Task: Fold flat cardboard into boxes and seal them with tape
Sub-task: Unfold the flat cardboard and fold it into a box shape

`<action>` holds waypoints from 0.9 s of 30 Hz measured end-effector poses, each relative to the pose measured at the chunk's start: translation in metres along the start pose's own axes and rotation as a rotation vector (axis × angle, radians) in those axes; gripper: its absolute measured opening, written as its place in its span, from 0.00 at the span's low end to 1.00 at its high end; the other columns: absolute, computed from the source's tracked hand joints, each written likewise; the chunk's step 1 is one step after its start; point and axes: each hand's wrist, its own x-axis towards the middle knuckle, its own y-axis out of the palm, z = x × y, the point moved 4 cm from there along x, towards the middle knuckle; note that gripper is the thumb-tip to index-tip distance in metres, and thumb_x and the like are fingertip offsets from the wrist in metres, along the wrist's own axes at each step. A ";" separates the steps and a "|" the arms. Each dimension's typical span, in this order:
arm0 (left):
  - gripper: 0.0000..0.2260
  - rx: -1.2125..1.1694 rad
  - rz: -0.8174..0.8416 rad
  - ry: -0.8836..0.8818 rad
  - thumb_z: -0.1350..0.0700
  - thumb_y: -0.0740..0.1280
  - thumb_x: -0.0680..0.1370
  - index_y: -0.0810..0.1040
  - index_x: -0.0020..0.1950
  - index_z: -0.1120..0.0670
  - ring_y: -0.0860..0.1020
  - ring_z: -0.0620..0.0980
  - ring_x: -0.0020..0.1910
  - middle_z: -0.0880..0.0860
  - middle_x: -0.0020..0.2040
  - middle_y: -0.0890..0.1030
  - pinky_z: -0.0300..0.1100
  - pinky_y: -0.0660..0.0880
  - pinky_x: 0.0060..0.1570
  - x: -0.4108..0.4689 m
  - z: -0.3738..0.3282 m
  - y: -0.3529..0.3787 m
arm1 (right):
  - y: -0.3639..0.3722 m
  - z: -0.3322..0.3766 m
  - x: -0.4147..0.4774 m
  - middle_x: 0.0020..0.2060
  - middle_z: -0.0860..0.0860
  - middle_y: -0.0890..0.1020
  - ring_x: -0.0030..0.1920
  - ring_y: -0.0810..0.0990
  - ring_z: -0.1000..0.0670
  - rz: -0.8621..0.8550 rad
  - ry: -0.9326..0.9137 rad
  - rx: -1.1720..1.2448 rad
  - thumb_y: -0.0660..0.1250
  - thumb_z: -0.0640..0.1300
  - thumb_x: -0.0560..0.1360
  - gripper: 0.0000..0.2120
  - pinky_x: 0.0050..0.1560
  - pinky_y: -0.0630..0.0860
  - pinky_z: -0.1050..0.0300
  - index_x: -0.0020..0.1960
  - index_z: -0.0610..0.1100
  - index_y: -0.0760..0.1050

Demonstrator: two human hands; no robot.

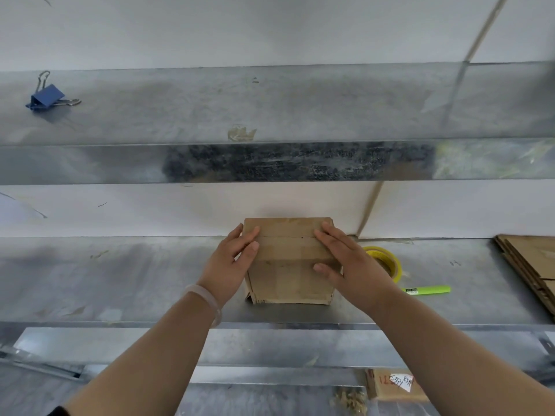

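Head view: I see box standing on metal bench against white wall, top flaps folded down, seam between them showing. Left hand lies flat on left of top, fingers straight, pressing, gripping nothing. Right hand same on right side, fingers spread. Tape roll sits just behind right hand; green marker near. Cannot tell whether seam carries tape. My read: this box folded, sealing likely left; flat cardboard stack far right not yet folded.
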 end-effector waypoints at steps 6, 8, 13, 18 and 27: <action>0.27 0.063 -0.011 -0.006 0.34 0.61 0.71 0.70 0.69 0.38 0.70 0.42 0.66 0.43 0.71 0.69 0.38 0.67 0.65 -0.011 -0.004 -0.011 | -0.008 0.006 -0.005 0.73 0.64 0.64 0.73 0.62 0.59 -0.063 -0.006 0.027 0.68 0.56 0.76 0.27 0.71 0.55 0.67 0.73 0.58 0.67; 0.26 0.070 -0.024 -0.002 0.36 0.61 0.72 0.71 0.69 0.41 0.72 0.41 0.63 0.43 0.69 0.72 0.35 0.68 0.62 -0.013 -0.005 -0.012 | -0.009 0.008 -0.004 0.72 0.64 0.65 0.72 0.63 0.59 -0.058 0.003 0.024 0.69 0.57 0.75 0.26 0.70 0.55 0.67 0.72 0.59 0.68; 0.28 0.097 -0.014 0.006 0.32 0.59 0.71 0.70 0.69 0.38 0.71 0.44 0.67 0.43 0.71 0.71 0.44 0.69 0.67 -0.011 -0.001 -0.008 | -0.008 0.003 -0.001 0.69 0.69 0.63 0.71 0.62 0.62 -0.050 0.003 0.037 0.70 0.56 0.74 0.27 0.69 0.54 0.70 0.72 0.59 0.68; 0.27 0.112 -0.028 0.057 0.36 0.61 0.72 0.68 0.71 0.40 0.64 0.38 0.69 0.42 0.74 0.64 0.22 0.61 0.61 -0.018 0.002 -0.003 | -0.001 -0.001 -0.003 0.70 0.66 0.62 0.71 0.64 0.60 -0.055 -0.041 0.002 0.72 0.53 0.73 0.28 0.67 0.50 0.75 0.72 0.55 0.69; 0.24 0.139 -0.053 0.060 0.42 0.61 0.76 0.67 0.72 0.42 0.62 0.36 0.67 0.41 0.73 0.63 0.24 0.61 0.62 -0.015 0.004 -0.006 | 0.006 0.002 0.003 0.70 0.59 0.68 0.69 0.70 0.53 -0.119 -0.087 0.005 0.74 0.50 0.72 0.28 0.70 0.60 0.63 0.70 0.50 0.72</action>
